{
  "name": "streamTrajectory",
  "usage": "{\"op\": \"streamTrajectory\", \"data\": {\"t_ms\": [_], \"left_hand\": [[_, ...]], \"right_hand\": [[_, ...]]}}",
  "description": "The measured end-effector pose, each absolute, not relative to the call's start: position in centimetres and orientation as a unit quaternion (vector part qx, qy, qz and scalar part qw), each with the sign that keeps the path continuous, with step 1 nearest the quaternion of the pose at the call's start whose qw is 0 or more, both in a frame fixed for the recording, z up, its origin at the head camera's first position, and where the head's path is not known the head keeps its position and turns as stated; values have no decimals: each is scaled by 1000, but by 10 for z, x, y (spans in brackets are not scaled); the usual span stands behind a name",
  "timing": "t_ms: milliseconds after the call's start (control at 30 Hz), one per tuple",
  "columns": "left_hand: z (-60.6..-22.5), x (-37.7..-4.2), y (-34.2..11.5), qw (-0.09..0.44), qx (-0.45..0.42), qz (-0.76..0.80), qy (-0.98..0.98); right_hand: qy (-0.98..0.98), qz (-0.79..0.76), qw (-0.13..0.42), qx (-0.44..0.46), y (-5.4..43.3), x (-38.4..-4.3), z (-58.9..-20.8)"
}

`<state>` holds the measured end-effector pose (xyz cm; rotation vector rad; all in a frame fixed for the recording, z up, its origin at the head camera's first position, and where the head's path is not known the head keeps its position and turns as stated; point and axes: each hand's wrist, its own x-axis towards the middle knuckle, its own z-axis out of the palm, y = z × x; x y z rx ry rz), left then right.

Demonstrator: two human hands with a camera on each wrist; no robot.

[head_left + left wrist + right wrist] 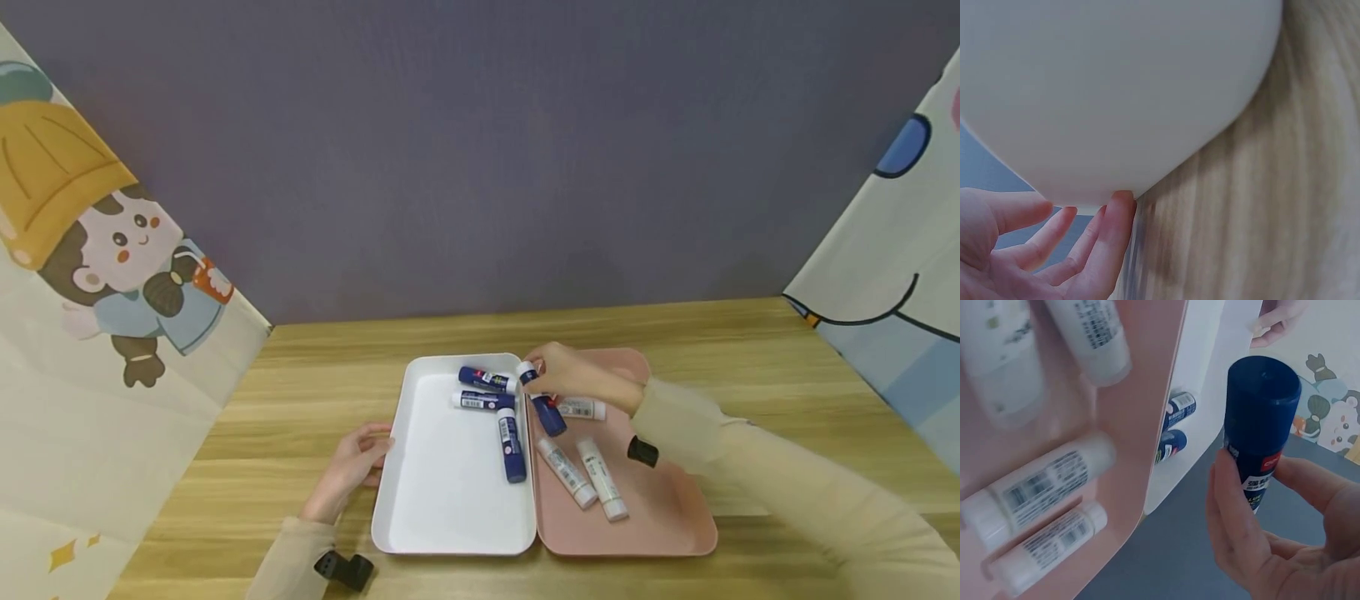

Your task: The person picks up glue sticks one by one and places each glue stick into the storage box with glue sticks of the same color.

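My right hand pinches a blue glue stick between thumb and fingers, above the line where the two trays meet. Its dark blue end faces the wrist camera, and a white cap shows at the other end in the head view. In the white tray lie three blue glue sticks with white caps, gathered toward its right side. The pink tray holds several white glue sticks. With its fingertips, my left hand touches the outer left wall of the white tray.
Both trays stand side by side on a wood-grain table. A dark grey panel rises behind the table. Sheets with cartoon prints hang on the left and right, one showing a figure in a yellow hat.
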<state>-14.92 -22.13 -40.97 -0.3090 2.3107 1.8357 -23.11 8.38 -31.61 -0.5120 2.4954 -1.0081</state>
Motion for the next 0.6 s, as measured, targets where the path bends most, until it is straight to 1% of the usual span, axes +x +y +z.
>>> {"op": "streamTrajectory", "data": {"t_ms": [200,333,467,600], "left_hand": [[-413,-146,-225,84,-113,618,774],[-416,-144,-231,96,-90,625,770],[-413,-141,-233,99,-69,623,773],[-411,-140,-232,99,-75,621,774]], "right_hand": [[893,-360,211,-170,58,-227,-325],[900,-342,207,-171,43,-225,-334],[896,-349,231,-148,29,-220,-342],[889,-355,262,-126,16,-216,-345]]}}
